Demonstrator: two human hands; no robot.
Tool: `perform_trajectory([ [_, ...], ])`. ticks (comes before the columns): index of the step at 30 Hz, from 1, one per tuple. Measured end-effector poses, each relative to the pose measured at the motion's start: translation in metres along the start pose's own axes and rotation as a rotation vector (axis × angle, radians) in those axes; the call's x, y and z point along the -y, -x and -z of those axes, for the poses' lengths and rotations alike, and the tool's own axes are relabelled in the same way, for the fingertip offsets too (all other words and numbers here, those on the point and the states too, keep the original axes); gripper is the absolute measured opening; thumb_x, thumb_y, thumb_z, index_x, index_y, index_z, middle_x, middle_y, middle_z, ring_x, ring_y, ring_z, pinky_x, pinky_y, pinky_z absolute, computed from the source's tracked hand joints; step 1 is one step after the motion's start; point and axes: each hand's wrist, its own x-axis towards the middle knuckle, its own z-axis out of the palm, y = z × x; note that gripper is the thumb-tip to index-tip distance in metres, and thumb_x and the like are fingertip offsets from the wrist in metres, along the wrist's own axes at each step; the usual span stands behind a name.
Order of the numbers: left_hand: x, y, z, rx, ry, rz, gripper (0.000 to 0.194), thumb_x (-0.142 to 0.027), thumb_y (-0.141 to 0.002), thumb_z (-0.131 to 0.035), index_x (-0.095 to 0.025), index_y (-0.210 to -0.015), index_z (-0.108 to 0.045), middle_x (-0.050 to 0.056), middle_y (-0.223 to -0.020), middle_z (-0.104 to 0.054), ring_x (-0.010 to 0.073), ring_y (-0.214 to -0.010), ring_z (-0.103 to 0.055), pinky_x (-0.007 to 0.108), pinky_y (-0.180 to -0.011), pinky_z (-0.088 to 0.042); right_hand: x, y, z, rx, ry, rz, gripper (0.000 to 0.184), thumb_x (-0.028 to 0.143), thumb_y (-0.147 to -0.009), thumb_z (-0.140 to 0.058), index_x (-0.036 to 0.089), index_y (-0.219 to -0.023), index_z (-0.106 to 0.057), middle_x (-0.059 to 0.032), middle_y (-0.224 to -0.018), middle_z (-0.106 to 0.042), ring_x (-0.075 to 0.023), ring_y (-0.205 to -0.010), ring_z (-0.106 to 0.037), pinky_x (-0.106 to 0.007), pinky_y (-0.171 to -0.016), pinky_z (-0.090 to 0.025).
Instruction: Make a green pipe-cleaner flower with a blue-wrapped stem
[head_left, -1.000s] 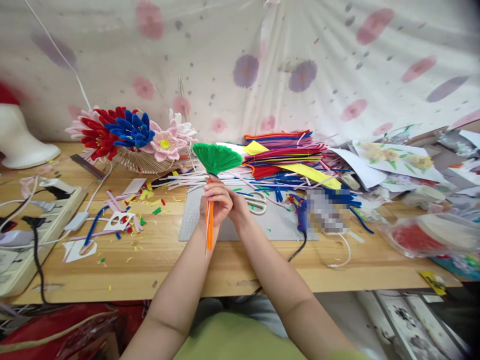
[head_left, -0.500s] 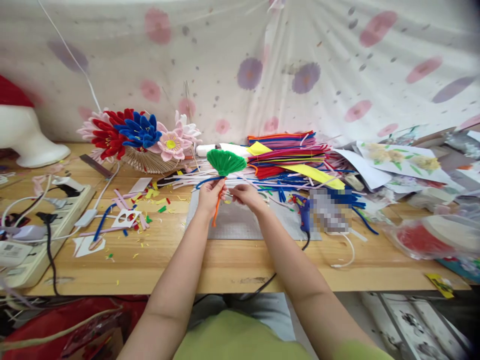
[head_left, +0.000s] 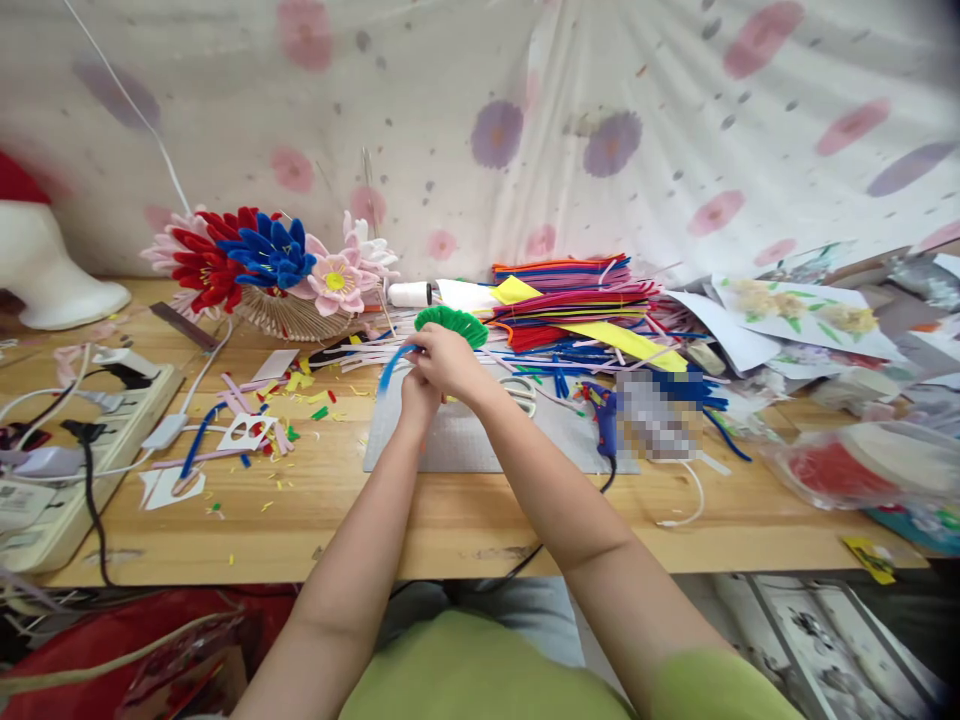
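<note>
My right hand point(head_left: 448, 358) is closed over the base of a green fan-shaped pipe-cleaner piece point(head_left: 452, 323), whose top shows above my knuckles. A blue pipe cleaner point(head_left: 389, 364) curves out to the left of the hands. My left hand point(head_left: 417, 396) sits just below and partly behind the right one, fingers closed around the same piece's stem, which is hidden. Both hands hover over a grey cutting mat point(head_left: 487, 440) on the wooden table point(head_left: 450, 520).
A stack of coloured pipe cleaners point(head_left: 577, 300) lies behind the hands. A basket of pipe-cleaner flowers point(head_left: 270, 265) stands at the back left. A blue glue gun point(head_left: 604, 425), scissors point(head_left: 519, 392), a power strip point(head_left: 67, 450), scraps and papers point(head_left: 795, 310) surround the mat.
The green piece has tipped away and lowered. My right hand has come over its base, covering the orange stem that hung below the left hand. The blue pipe cleaner now sticks out left.
</note>
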Motion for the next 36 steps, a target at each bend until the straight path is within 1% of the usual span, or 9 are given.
perform_trajectory([
  [3, 0.008, 0.006, 0.007, 0.115, 0.135, -0.115, 0.012, -0.022, -0.071, -0.056, -0.014, -0.061, -0.058, -0.003, -0.047, -0.050, 0.0087, -0.042, -0.046, 0.017, -0.038, -0.037, -0.012, -0.001, 0.003, -0.117, -0.244, -0.169, 0.035, 0.039, -0.086, -0.041, 0.016, -0.082, -0.066, -0.0034, -0.073, -0.064, -0.0129, -0.069, -0.059, -0.023, -0.064, -0.043],
  [6, 0.009, 0.010, 0.008, 0.156, 0.295, -0.158, 0.013, -0.025, -0.068, -0.060, -0.012, -0.065, -0.059, -0.003, -0.050, -0.052, 0.0054, -0.040, -0.042, 0.015, -0.035, -0.034, -0.025, 0.006, 0.004, -0.182, -0.482, -0.284, 0.044, 0.050, -0.084, -0.039, 0.015, -0.086, -0.066, -0.0027, -0.066, -0.064, -0.0106, -0.056, -0.057, -0.021, -0.053, -0.042],
  [12, -0.004, 0.016, 0.008, 0.170, 0.582, 0.025, 0.013, -0.021, -0.068, -0.064, -0.010, -0.067, -0.058, -0.004, -0.049, -0.048, 0.0003, -0.037, -0.035, 0.011, -0.031, -0.019, -0.041, 0.031, -0.004, -0.380, -0.816, -0.428, 0.047, 0.055, -0.077, -0.045, 0.018, -0.097, -0.066, -0.0048, -0.094, -0.066, -0.0078, -0.057, -0.055, -0.017, -0.041, -0.039],
  [17, -0.011, 0.023, 0.012, 0.326, 0.879, 0.218, 0.011, -0.014, -0.078, -0.054, -0.010, -0.067, -0.056, -0.005, -0.051, -0.041, -0.0010, -0.038, -0.033, 0.008, -0.029, -0.017, -0.045, 0.042, -0.017, -0.462, -1.152, -0.571, 0.042, 0.051, -0.075, -0.050, 0.020, -0.098, -0.066, -0.0037, -0.107, -0.063, -0.0015, -0.046, -0.044, -0.015, -0.038, -0.036],
  [22, -0.019, 0.036, 0.017, 0.535, 1.158, 0.366, 0.023, -0.012, -0.086, -0.039, -0.012, -0.071, -0.055, -0.004, -0.053, -0.039, -0.0004, -0.039, -0.035, 0.005, -0.030, -0.021, -0.045, 0.043, -0.031, -0.317, -1.576, -0.737, 0.029, 0.041, -0.083, -0.045, 0.021, -0.097, -0.062, -0.0004, -0.107, -0.063, 0.0003, -0.039, -0.031, -0.012, -0.034, -0.032],
  [27, -0.021, 0.052, 0.018, 0.653, 1.340, 0.397, 0.016, -0.013, -0.086, -0.043, -0.015, -0.079, -0.057, -0.004, -0.054, -0.045, -0.0001, -0.041, -0.039, 0.003, -0.032, -0.026, -0.035, 0.035, -0.045, 0.049, -1.890, -0.720, 0.033, 0.027, -0.091, -0.030, 0.013, -0.095, -0.059, -0.0024, -0.079, -0.064, -0.0053, -0.049, -0.047, -0.014, -0.042, -0.042],
  [31, -0.021, 0.056, 0.021, 0.701, 1.353, 0.410, 0.018, -0.011, -0.086, -0.042, -0.014, -0.094, -0.057, -0.005, -0.054, -0.045, -0.0001, -0.039, -0.038, 0.002, -0.031, -0.025, -0.029, 0.030, -0.048, 0.243, -1.878, -0.666, 0.028, 0.016, -0.088, -0.030, 0.012, -0.093, -0.058, -0.0017, -0.071, -0.061, -0.0074, -0.057, -0.053, -0.015, -0.047, -0.044],
  [33, -0.023, 0.053, 0.023, 0.708, 1.303, 0.409, 0.021, -0.009, -0.086, -0.037, -0.013, -0.096, -0.056, -0.005, -0.054, -0.043, -0.0003, -0.039, -0.037, 0.002, -0.030, -0.024, -0.029, 0.030, -0.047, 0.284, -1.831, -0.672, 0.027, 0.015, -0.087, -0.031, 0.013, -0.090, -0.057, -0.0004, -0.067, -0.059, -0.0076, -0.054, -0.052, -0.016, -0.047, -0.044],
  [36, -0.029, 0.047, 0.025, 0.707, 1.143, 0.374, 0.023, -0.009, -0.087, -0.035, -0.012, -0.090, -0.057, -0.004, -0.054, -0.041, 0.0002, -0.039, -0.036, 0.003, -0.027, -0.022, -0.033, 0.034, -0.048, 0.281, -1.718, -0.781, 0.021, 0.014, -0.082, -0.036, 0.014, -0.076, -0.056, 0.0037, -0.051, -0.051, -0.0060, -0.042, -0.043, -0.015, -0.040, -0.037],
])
